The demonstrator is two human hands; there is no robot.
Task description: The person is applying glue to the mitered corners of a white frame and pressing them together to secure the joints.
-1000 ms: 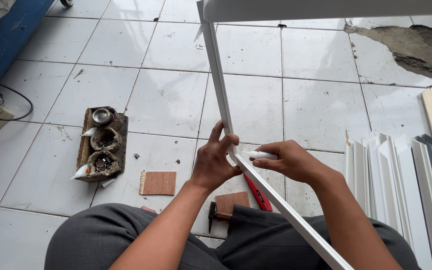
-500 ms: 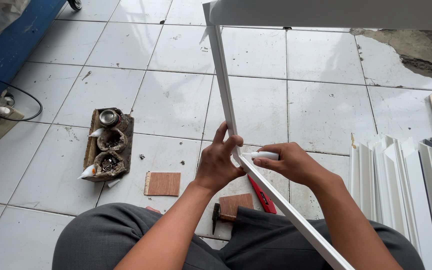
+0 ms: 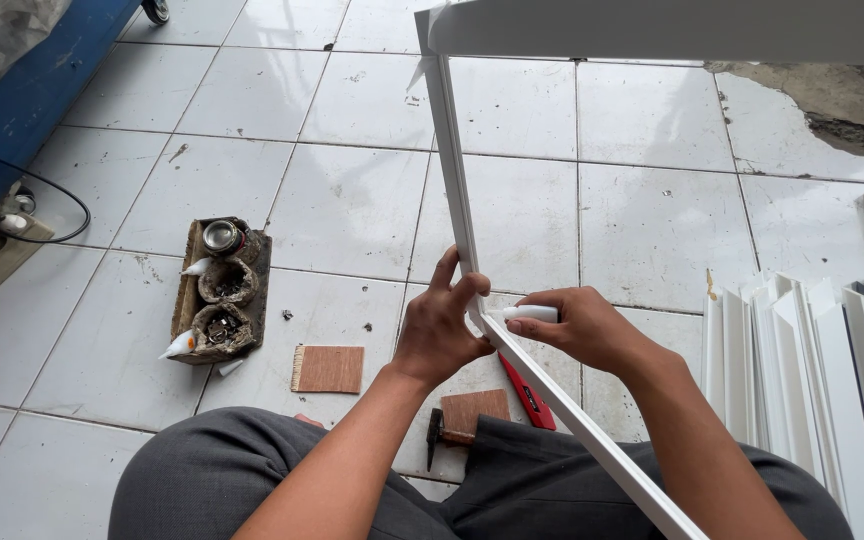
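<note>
Between my knees, over the tiled floor (image 3: 352,200), I hold a white frame (image 3: 452,170) of thin moulding at its near corner, where the upright strip meets the strip that slopes down past my right forearm. My left hand (image 3: 442,330) is closed around that corner, thumb on the near side and fingers curled over the far side, which seems to keep the joint pressed together and steady. My right hand (image 3: 592,330) sits just right of it, closed on a small white tube (image 3: 527,314) whose tip points left at the joint, touching or nearly touching it; I cannot tell which. Holding the tube sideways like this looks like the way to bring its tip right to the seam. Below my hands, on the floor, lie a red-handled cutter (image 3: 527,392) and a small hammer (image 3: 435,438) beside a wooden block (image 3: 477,410), all near enough to grab. Left of my left hand lies a thin brown square of board (image 3: 329,369), and farther left a wooden tray (image 3: 220,292) of small pots. Well to the right of my right hand, a bundle of white mouldings (image 3: 802,380) lies on the tiles.
</note>
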